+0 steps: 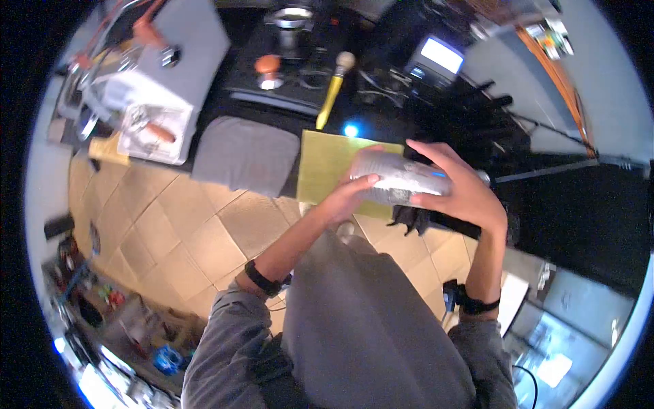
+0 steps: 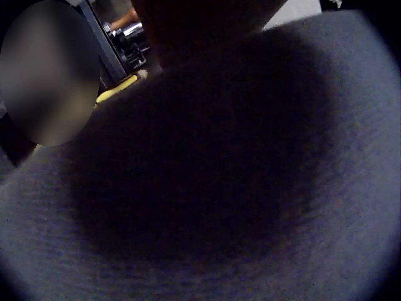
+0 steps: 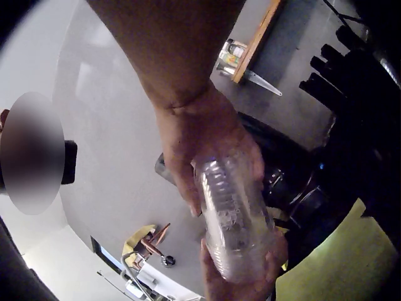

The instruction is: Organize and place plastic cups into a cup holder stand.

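Both hands hold a clear plastic cylinder (image 1: 398, 180), ribbed near its ends and marked with print along its side. The left hand (image 1: 343, 196) grips one end, thumb laid over the near side. At the other end the right hand (image 1: 471, 194) has fingers and thumb spread round the plastic. From the right wrist the same cylinder (image 3: 230, 210) looks see-through, held between the right hand (image 3: 207, 135) above and the left hand (image 3: 235, 288) below. A green cloth (image 1: 323, 167) lies underneath on the counter edge. Dark grey fabric fills most of the left wrist view, hiding the left hand.
Left of the green cloth, a folded grey cloth (image 1: 248, 157) hangs over the counter edge. Behind them lie a yellow-handled brush (image 1: 332, 95) and an orange-topped tamper (image 1: 268, 67). A white tray (image 1: 178, 126) stands at left; a lit screen (image 1: 441, 56) stands at back right.
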The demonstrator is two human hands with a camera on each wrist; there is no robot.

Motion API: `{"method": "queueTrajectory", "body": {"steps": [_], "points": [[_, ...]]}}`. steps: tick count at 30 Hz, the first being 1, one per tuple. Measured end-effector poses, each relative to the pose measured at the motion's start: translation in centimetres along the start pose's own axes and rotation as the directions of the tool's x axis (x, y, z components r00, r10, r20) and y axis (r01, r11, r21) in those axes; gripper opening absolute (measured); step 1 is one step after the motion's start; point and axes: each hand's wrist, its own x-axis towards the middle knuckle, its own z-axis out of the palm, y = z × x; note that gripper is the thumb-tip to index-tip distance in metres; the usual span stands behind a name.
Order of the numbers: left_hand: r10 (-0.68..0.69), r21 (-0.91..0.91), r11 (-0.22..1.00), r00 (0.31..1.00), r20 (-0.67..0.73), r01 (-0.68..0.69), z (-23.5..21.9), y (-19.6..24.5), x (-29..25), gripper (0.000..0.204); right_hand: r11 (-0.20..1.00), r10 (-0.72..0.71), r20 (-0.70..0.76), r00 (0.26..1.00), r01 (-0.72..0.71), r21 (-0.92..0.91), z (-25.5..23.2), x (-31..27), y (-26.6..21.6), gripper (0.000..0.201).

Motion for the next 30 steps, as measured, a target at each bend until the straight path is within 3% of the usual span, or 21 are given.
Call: {"method": "queueTrajectory", "body": {"steps": [2,3,4,5,7,9,12,14,16,19,20,23,24,26,30], "points": [[-0.008,-0.050,0.999,0.999,-0.047,0.006,-1.0,-0.2,-2.0,0.075,0.974,-0.093,0.003,0.996,0.090,0.207,0.5,0.0,-0.3,0.084],[0.021,-0.079,0.997,0.997,-0.069,-0.027,-1.0,-0.3,-3.1,0.074,0.927,-0.011,0.071,0.997,-0.016,0.375,0.5,-0.4,-1.4,0.086],[0.060,-0.103,0.992,0.994,-0.094,-0.070,-1.1,-0.2,-4.3,0.072,0.887,-0.024,0.077,0.997,-0.014,0.462,1.1,-0.6,-1.9,0.089],[0.106,-0.087,0.989,0.987,-0.122,-0.116,-1.2,-0.5,-5.7,0.071,0.849,-0.125,0.029,0.992,0.092,0.520,2.6,-0.7,-1.1,0.092],[0.149,-0.082,0.983,0.973,-0.175,-0.165,-1.1,-0.9,-8.7,0.071,0.746,-0.139,-0.025,0.990,0.121,0.654,5.1,-0.8,-2.3,0.095],[0.145,-0.045,0.986,0.955,-0.259,-0.162,-0.3,-0.7,-12.8,0.075,0.683,-0.170,-0.144,0.975,0.222,0.696,8.8,-0.7,-3.2,0.103],[0.232,0.006,0.970,0.916,-0.327,-0.244,0.3,-2.3,-18.1,0.078,0.538,-0.198,-0.155,0.968,0.239,0.809,14.3,-0.3,-3.5,0.099],[0.279,0.046,0.957,0.861,-0.425,-0.288,1.6,-2.8,-22.4,0.079,0.519,-0.270,-0.122,0.955,0.251,0.817,19.1,0.2,-2.8,0.084],[0.347,0.065,0.927,0.781,-0.519,-0.368,0.8,-5.0,-26.2,0.079,0.473,-0.377,0.010,0.926,0.183,0.862,23.5,0.6,-3.9,0.070],[0.425,0.141,0.884,0.643,-0.637,-0.446,2.0,-4.9,-32.3,0.076,0.446,-0.487,0.122,0.865,0.126,0.886,29.1,0.7,-7.3,0.074],[0.444,0.190,0.875,0.583,-0.681,-0.445,2.7,-5.1,-34.4,0.074,0.447,-0.479,0.192,0.857,0.050,0.893,30.7,0.2,-9.1,0.082],[0.629,0.336,0.749,0.452,-0.632,-0.571,-1.2,-7.0,-39.2,0.072,0.431,-0.535,0.312,0.785,-0.064,0.900,36.2,-0.1,-13.3,0.090],[0.650,0.353,0.728,0.429,-0.627,-0.588,-1.1,-6.3,-40.9,0.072,0.410,-0.565,0.359,0.743,-0.125,0.903,37.6,0.0,-15.0,0.090],[0.721,0.402,0.630,0.309,-0.620,-0.664,-0.9,-5.6,-45.1,0.069,0.444,-0.601,0.405,0.689,-0.133,0.886,40.6,-0.2,-19.0,0.092],[0.767,0.541,0.549,0.127,-0.629,-0.636,-4.1,-4.1,-53.6,0.068,0.445,-0.682,0.467,0.563,-0.187,0.876,47.6,0.0,-27.4,0.095]]}}
